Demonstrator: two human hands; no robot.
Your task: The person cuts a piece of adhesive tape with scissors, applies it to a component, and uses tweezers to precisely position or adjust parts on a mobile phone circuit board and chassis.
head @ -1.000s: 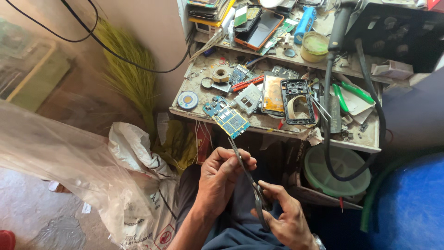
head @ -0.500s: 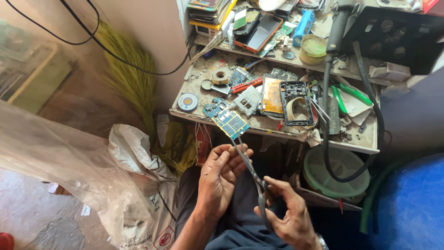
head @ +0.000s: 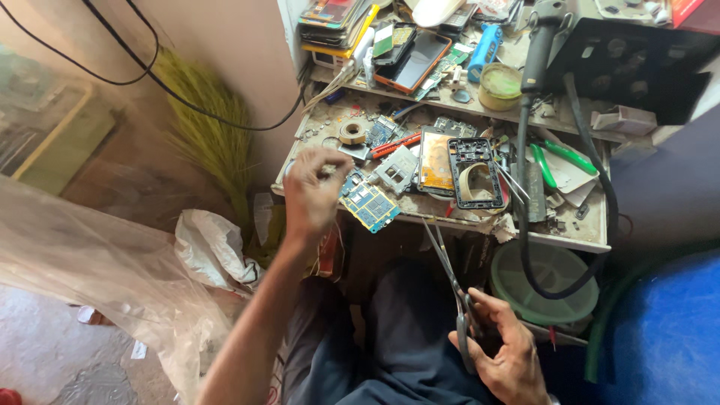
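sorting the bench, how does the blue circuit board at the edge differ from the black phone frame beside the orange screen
The blue circuit board is a solid plate covered in small parts, while the black phone frame is a hollow outline with a pale strip curled inside it. The circuit board lies skewed at the front edge of the bench, next to the left hand; the phone frame sits squarer and further right. Both lie flat.

Circuit board [head: 370, 205]: blue with yellow edging. Scissors [head: 454, 289]: grey metal. Pliers [head: 556, 159]: green handles. Tape roll [head: 352, 132]: tan. Bowl [head: 543, 281]: pale green.
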